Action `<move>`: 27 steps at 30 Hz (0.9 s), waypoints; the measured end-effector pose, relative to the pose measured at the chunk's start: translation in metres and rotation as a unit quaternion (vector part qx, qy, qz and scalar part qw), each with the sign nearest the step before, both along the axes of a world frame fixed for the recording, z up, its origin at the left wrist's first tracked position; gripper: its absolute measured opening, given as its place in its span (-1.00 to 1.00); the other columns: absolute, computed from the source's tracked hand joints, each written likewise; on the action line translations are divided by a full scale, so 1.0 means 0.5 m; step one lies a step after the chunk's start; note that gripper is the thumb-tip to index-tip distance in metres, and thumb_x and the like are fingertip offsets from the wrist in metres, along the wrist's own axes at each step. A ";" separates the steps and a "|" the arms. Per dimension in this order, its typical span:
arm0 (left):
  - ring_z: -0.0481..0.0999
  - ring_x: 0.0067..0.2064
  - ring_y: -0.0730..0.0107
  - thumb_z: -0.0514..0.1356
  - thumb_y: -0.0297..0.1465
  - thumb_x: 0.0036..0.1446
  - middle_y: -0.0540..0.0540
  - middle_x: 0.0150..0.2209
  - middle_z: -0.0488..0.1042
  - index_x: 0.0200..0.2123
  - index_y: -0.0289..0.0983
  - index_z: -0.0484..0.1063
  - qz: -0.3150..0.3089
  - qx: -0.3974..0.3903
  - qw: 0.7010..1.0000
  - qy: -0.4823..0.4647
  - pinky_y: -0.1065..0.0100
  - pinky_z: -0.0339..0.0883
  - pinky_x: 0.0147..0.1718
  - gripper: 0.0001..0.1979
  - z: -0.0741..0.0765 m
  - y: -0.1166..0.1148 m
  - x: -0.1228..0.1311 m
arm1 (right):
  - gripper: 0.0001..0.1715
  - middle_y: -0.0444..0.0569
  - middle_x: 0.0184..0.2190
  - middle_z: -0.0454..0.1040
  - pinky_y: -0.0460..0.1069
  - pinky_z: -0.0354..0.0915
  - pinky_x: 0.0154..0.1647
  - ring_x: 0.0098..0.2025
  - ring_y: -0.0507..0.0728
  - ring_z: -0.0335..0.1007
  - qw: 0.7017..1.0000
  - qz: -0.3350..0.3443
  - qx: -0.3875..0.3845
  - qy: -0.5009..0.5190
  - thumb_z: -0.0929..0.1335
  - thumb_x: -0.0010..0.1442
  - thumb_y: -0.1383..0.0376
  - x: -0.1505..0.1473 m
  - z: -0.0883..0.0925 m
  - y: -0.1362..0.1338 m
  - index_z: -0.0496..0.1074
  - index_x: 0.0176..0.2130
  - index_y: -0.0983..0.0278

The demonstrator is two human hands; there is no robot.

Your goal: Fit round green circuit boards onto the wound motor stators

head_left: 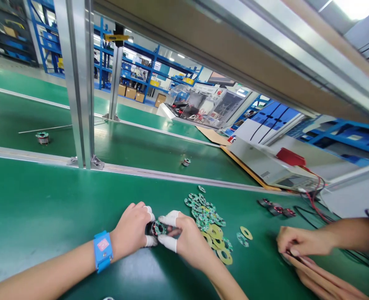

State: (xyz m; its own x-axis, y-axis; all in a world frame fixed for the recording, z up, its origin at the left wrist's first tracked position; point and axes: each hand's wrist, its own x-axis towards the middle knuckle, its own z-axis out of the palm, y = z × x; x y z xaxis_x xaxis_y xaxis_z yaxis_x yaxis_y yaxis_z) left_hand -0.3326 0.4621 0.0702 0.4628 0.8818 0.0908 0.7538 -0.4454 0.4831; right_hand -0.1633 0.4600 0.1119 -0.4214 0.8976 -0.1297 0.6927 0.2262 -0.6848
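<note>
My left hand (136, 228), with white finger covers and a blue wristband, is wrapped round the dark side of a small motor stator (158, 228). The stator's end, with a green ring board and copper windings, faces right. My right hand (184, 237), thumb and forefinger in white covers, pinches that end at its top and bottom edges. Just right of my right hand lies a loose pile of green ring boards (203, 210), with yellow rings (216, 231) at its near end. One yellow ring and one green board lie apart, to the right.
At the right, another person's hands (303, 246) hold a small dark part. Several stators (276, 209) lie beyond them near cables. A metal rail (159, 174) and post (81, 91) cross the bench. Single stators (186, 162) sit on the belt behind, beside a grey box unit (265, 160).
</note>
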 end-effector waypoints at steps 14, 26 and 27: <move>0.32 -0.24 0.26 0.33 -0.20 -0.17 -0.04 -0.34 0.42 -0.44 -0.24 0.40 0.002 -0.023 1.000 -0.004 0.31 0.10 -0.33 -0.71 0.004 -0.003 0.004 | -0.93 -0.16 -0.50 0.24 -0.16 0.19 -0.51 -0.51 -0.02 0.22 0.999 0.015 0.005 -0.035 0.38 -0.18 0.47 -0.002 0.014 0.002 0.41 -0.57 0.33; 0.34 -0.23 0.19 0.26 -0.07 -0.10 -0.11 -0.33 0.42 -0.41 -0.27 0.41 0.021 -0.005 1.000 0.016 0.26 0.15 -0.30 -0.63 0.008 -0.011 0.013 | -0.58 -0.10 -0.36 0.28 -0.09 0.34 -0.39 -0.38 0.03 0.29 0.997 -0.029 -0.015 0.071 0.37 -0.14 0.44 0.009 -0.015 -0.012 0.48 -0.20 0.23; 0.34 -0.23 0.19 0.27 -0.08 -0.10 -0.10 -0.33 0.42 -0.41 -0.27 0.41 0.023 -0.003 1.000 0.015 0.26 0.15 -0.30 -0.64 0.007 -0.010 0.013 | -0.52 -0.08 -0.33 0.29 -0.07 0.36 -0.36 -0.34 0.06 0.31 0.994 -0.034 -0.028 0.100 0.38 -0.14 0.41 0.014 -0.017 -0.012 0.46 -0.14 0.23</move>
State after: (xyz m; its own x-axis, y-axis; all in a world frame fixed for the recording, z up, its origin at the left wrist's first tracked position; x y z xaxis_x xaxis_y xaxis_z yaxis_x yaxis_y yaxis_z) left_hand -0.3261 0.4569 0.0739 0.4249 0.9024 0.0722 0.7872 -0.4077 0.4626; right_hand -0.1562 0.4538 0.1035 -0.3828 0.9185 -0.0991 0.5534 0.1421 -0.8207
